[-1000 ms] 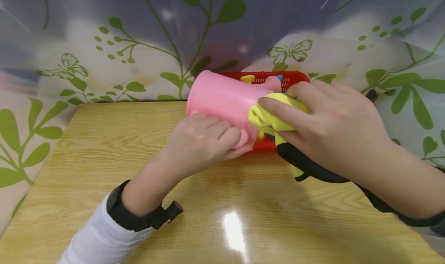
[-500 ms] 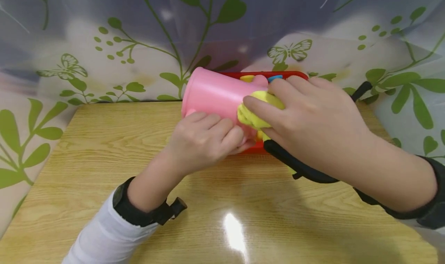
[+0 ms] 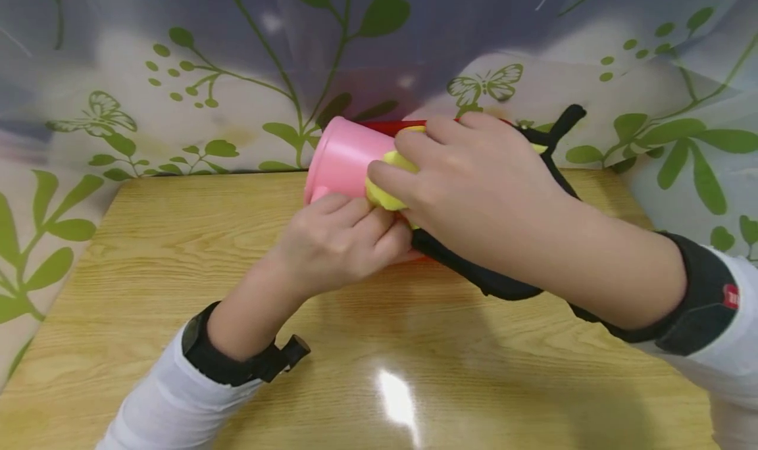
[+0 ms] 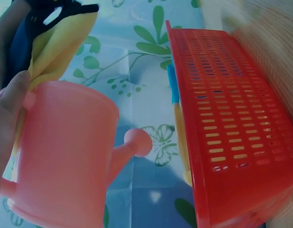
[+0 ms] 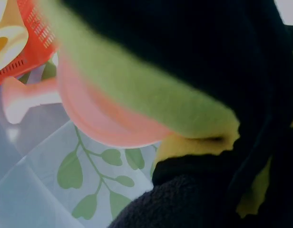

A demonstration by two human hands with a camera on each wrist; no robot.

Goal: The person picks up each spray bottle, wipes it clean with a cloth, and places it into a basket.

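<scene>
A pink watering can (image 3: pixel 349 157) lies tilted on its side in the air, its base toward the left. My left hand (image 3: pixel 343 243) grips its handle, which the fingers mostly hide. In the left wrist view the can's body (image 4: pixel 65 152) and its round-tipped spout (image 4: pixel 137 142) show. My right hand (image 3: pixel 480 187) holds a bunched yellow cloth (image 3: pixel 385 193) with black edging against the can, right beside the left hand's knuckles. Black trim hangs below and behind the right hand. Close up in the right wrist view, the cloth (image 5: pixel 151 95) covers part of the can.
Behind the can stands a red slotted basket (image 4: pixel 232 123), mostly hidden by my hands in the head view. Yellow and blue toy parts are in it, one a yellow piece (image 5: pixel 8 42). A leaf-patterned curtain (image 3: pixel 237 62) closes off the wooden table's (image 3: pixel 177 239) far edge.
My right hand has moved left with the cloth along the can, from near its spout end toward the left hand. The can has shifted slightly left. My left hand keeps its grip.
</scene>
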